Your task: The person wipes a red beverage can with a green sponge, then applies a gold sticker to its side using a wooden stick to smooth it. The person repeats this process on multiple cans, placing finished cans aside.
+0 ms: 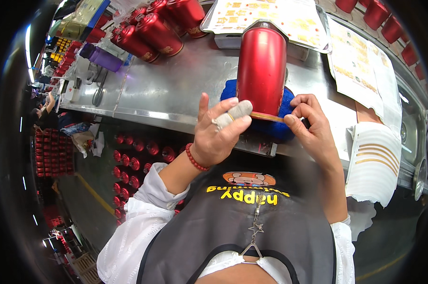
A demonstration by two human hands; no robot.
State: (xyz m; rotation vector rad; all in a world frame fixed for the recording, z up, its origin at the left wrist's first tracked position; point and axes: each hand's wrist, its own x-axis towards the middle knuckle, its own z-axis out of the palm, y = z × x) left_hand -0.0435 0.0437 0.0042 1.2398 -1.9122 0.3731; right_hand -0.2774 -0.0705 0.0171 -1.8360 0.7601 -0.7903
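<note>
A shiny red metal canister (pixel 262 66) lies on a blue cloth (pixel 288 102), its near end facing me. Across that end runs a thin gold strip (pixel 267 117). My right hand (pixel 313 125) pinches the strip's right end between thumb and finger. My left hand (pixel 221 125) is at its left end, thumb and a finger in a pale finger cot (pixel 241 110) closed about it, the other fingers raised. Whether the strip is stuck to the canister there cannot be made out.
Several red canisters (pixel 159 35) lie at the back left, near a purple bottle (pixel 102 57) and scissors (pixel 99 90). To the right hangs a white sheet (pixel 372 182) bearing gold strips. Printed sheets (pixel 266 14) lie behind the canister. Red canisters (pixel 133 163) stand below the metal table (pixel 176 90).
</note>
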